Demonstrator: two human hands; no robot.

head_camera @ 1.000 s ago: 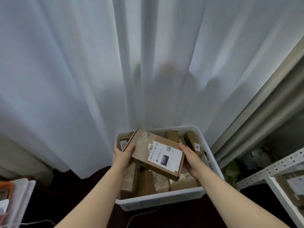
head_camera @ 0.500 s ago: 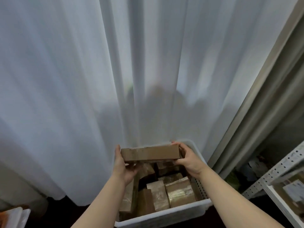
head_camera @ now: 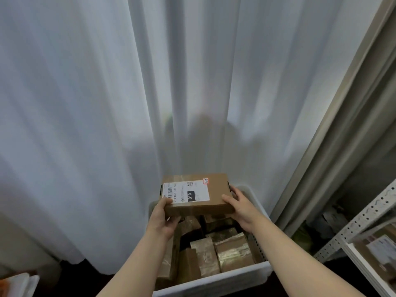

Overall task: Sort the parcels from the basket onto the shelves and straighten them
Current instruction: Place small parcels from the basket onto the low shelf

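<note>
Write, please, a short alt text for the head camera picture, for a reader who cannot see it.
A person's left hand and right hand hold a flat cardboard parcel, white label up, above a white basket packed with more brown parcels. White curtains hang behind; a white metal shelf stands at the right.

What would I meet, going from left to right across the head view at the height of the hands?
white curtain → left hand → labelled parcel → right hand → beige curtain → white metal shelf
</note>
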